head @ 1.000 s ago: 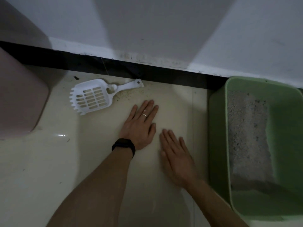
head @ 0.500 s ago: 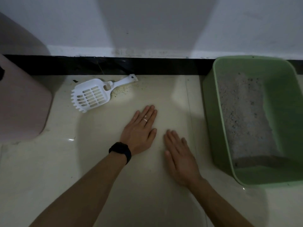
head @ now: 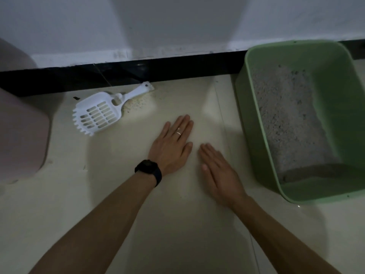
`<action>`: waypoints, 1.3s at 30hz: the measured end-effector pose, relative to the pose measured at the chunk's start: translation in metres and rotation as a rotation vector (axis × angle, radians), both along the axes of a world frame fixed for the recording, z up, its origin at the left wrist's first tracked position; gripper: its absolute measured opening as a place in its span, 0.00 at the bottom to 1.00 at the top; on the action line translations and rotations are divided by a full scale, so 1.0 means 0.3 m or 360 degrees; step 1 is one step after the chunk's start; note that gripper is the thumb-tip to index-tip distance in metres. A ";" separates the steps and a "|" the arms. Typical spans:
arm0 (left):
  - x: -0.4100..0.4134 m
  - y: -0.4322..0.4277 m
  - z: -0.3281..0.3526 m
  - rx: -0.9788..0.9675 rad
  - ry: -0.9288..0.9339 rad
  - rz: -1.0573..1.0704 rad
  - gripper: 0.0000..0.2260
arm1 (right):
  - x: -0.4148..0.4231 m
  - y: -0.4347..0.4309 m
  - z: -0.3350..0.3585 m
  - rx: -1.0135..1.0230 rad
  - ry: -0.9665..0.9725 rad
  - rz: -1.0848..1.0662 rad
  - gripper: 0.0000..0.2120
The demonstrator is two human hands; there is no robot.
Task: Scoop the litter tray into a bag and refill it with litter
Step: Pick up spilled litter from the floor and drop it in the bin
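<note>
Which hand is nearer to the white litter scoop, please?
Left. The left hand lies flat on the floor just right of the litter scoop; the right hand lies farther right, closer to the green litter tray.

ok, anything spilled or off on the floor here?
Pale grains lie scattered on the floor beside the handle of the white scoop. In the green tray the litter stops short, leaving the near end bare.

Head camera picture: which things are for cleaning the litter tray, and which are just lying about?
For the job: green litter tray, grey litter inside it, white scoop on the floor, untouched.
Just lying about: pink container at the left, pale grains spilled beside the scoop.
</note>
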State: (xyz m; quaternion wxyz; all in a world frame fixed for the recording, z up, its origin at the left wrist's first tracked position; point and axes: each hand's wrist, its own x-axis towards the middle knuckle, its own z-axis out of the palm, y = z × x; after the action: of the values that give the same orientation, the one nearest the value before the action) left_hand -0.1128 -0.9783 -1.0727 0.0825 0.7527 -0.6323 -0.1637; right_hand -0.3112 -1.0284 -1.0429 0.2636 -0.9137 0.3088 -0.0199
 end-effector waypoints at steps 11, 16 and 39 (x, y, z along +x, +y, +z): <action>-0.178 0.221 0.010 -0.0203 0.0213 -0.0170 0.25 | -0.061 0.004 -0.062 -0.0155 0.0303 -0.0395 0.30; -0.201 0.258 0.023 -0.0374 0.0318 -0.0062 0.24 | -0.128 0.112 -0.024 -0.0089 -0.0021 0.0013 0.24; -0.169 0.485 0.038 0.0065 0.0018 0.0139 0.30 | 0.068 -0.028 0.010 -0.0074 0.0361 0.0018 0.29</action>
State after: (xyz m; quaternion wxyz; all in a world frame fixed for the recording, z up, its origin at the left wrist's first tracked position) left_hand -0.1635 -0.8326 -1.0614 0.0778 0.7801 -0.5950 -0.1772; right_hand -0.2906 -1.0369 -1.0400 0.2059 -0.9176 0.3309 0.0779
